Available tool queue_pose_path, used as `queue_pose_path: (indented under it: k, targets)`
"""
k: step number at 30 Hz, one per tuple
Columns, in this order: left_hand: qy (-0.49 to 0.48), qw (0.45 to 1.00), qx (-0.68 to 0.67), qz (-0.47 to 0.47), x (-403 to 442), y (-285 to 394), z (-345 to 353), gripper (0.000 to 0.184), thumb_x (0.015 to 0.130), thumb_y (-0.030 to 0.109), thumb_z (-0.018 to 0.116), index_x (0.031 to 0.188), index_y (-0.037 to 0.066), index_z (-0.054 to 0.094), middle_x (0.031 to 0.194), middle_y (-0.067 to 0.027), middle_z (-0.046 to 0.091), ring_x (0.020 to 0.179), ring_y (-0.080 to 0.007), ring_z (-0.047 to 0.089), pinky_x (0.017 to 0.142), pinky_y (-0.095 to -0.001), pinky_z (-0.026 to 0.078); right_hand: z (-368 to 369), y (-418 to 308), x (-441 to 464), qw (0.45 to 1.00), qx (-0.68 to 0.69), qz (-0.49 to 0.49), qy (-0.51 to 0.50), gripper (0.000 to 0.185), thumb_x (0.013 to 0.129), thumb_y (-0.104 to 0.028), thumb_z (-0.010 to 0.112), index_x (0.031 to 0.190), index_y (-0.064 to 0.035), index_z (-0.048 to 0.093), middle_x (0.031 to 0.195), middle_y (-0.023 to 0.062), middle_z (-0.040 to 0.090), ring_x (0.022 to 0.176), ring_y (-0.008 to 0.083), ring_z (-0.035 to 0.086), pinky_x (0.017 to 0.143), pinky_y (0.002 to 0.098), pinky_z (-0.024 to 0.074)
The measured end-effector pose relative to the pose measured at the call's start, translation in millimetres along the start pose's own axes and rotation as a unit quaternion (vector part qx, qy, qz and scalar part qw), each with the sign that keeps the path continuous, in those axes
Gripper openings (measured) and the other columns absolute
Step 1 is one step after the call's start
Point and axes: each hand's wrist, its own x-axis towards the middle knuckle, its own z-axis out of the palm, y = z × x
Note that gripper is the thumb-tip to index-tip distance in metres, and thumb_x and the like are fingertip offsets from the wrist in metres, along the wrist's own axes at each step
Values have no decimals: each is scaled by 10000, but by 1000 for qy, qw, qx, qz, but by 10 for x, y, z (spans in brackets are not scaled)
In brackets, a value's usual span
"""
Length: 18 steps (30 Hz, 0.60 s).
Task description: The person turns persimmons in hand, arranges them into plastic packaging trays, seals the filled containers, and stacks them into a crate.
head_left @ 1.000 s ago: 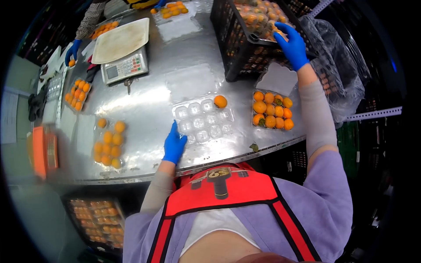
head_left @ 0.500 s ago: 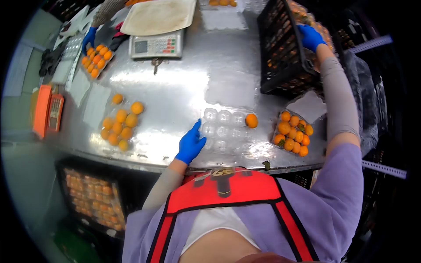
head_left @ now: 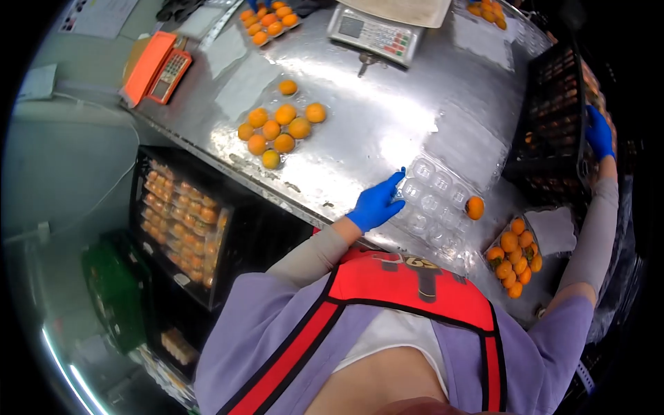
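Observation:
My left hand [head_left: 377, 203], in a blue glove, rests at the left edge of a clear plastic tray [head_left: 429, 200] with its fingers apart. One orange fruit [head_left: 474, 207] sits in a corner of that tray. My right hand [head_left: 599, 133], also gloved in blue, reaches into a black crate [head_left: 551, 114] of fruit at the right; its fingertips are hidden, so what it holds cannot be seen. A filled tray of fruit [head_left: 513, 257] lies below the crate.
Another tray of fruit [head_left: 283, 128] is left of centre. A scale [head_left: 375, 34] stands at the back, near a co-worker's gloved hand at another fruit tray [head_left: 268, 23]. An orange device [head_left: 158, 69] is at the left edge. Packed crates [head_left: 181, 225] stand below the table.
The view has swung left, so the table's things appear further right. My right hand has gone from the top of the crate's fruit deeper into it. My left hand stays beside the clear tray.

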Motion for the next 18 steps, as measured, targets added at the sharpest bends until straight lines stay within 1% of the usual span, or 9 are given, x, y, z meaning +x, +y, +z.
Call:
queue_pose_path:
  k: [1,3,4,6,11,13,14,16,18]
  targets:
    - [7,1000,1,-2,-36,-4,-23,696,799,210,668,1412,194,338,912,-100,615,697,-206,598,665,-309,504,-25,61,-27,1000,3,-6,2,423,781,-134,632,1198,-102,569,1096,168,620,1031,322,590,857,363,464]
    - [14,994,-104,-28,-113,-18,-68,717,798,206,687,1418,177,327,1068,-108,596,791,-185,599,729,-298,513,-40,195,-64,998,40,17,46,496,757,-127,663,1238,-101,542,1140,142,605,1067,277,577,887,342,457]
    - [18,994,-103,-29,-144,-37,-118,717,798,206,687,1418,177,327,1068,-108,596,791,-185,599,729,-298,513,-7,295,-39,998,41,13,48,496,757,-127,663,1238,-101,542,1140,142,605,1067,277,577,887,342,457]
    - [50,993,-90,-62,-227,-105,-262,726,794,188,700,1417,179,329,1125,-103,574,846,-178,589,768,-298,516,38,459,-18,982,174,42,52,565,736,-120,684,1274,-100,514,1183,115,586,1089,235,560,908,333,452]
    - [71,991,-81,-80,-363,-286,-468,688,794,190,698,1398,162,370,1074,-80,585,787,-146,570,743,-274,499,-165,439,-99,988,130,50,62,573,745,-116,693,1281,-60,499,1211,104,569,1103,210,543,938,325,432]
    - [53,992,-86,-79,-368,-263,-451,687,786,193,702,1392,166,378,1052,-79,588,768,-142,569,738,-273,495,-335,272,-189,981,162,-7,105,538,778,-101,682,1279,-42,496,1222,98,566,1117,206,536,958,319,419]
    - [47,992,-84,-77,-357,-247,-412,687,786,193,702,1392,166,378,1052,-79,588,768,-142,569,738,-273,495,-391,267,-252,981,160,-1,105,538,778,-101,682,1279,-42,496,1222,98,566,1117,206,536,958,319,419]
    - [6,994,-95,-47,-314,-206,-301,676,786,188,699,1387,178,389,1050,-81,588,776,-143,574,744,-277,494,-527,229,-348,952,270,-31,139,497,810,-89,662,1275,-28,497,1227,91,566,1129,197,528,973,312,411]
    - [-17,995,-92,-30,-277,-123,-183,656,790,167,684,1381,188,399,1035,-84,589,777,-157,582,744,-285,497,-732,244,-510,952,276,-10,136,483,826,-101,663,1273,-20,498,1217,95,567,1120,181,529,969,303,416]
